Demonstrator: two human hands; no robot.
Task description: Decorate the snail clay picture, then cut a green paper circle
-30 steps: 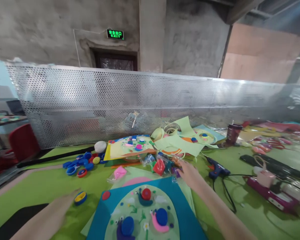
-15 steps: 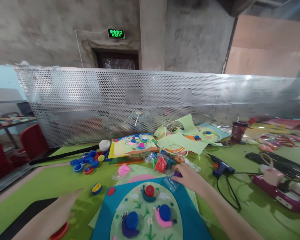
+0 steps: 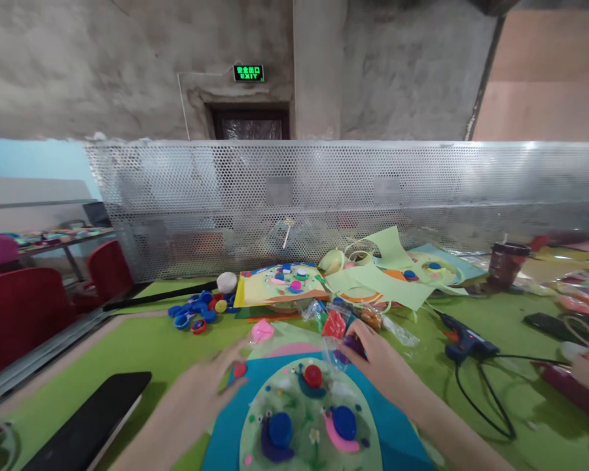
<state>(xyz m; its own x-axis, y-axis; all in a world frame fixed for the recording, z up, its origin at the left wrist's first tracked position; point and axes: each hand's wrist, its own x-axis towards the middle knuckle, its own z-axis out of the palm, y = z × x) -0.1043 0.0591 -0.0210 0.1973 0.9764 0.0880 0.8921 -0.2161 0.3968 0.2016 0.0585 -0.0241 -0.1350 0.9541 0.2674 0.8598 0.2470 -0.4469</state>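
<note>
My right hand (image 3: 373,353) pinches a small clear bag of purple clay (image 3: 352,348) at the upper right of a blue board (image 3: 255,373). My left hand (image 3: 211,386), smeared by motion, is over the board's left edge, thumb and fingers apart on either side of a red dot (image 3: 239,370). On the board's pale green oval are three clay snails with bottle-cap shells: one red-shelled (image 3: 313,377), one purple-bodied (image 3: 277,435) and one pink-bodied (image 3: 342,428). Bagged red clay (image 3: 334,324) lies just beyond my right hand.
Blue bottle caps (image 3: 191,311) and a white ball (image 3: 226,282) lie at the back left. A black phone-like slab (image 3: 88,418) is at the near left. A glue gun (image 3: 468,340) with a trailing cord lies right, near a dark cup (image 3: 508,265). A perforated metal screen (image 3: 324,190) stands behind.
My left hand has moved right and forward, from the near left to the board's left edge. My right hand stays at the purple clay bag. The view has turned slightly left.
</note>
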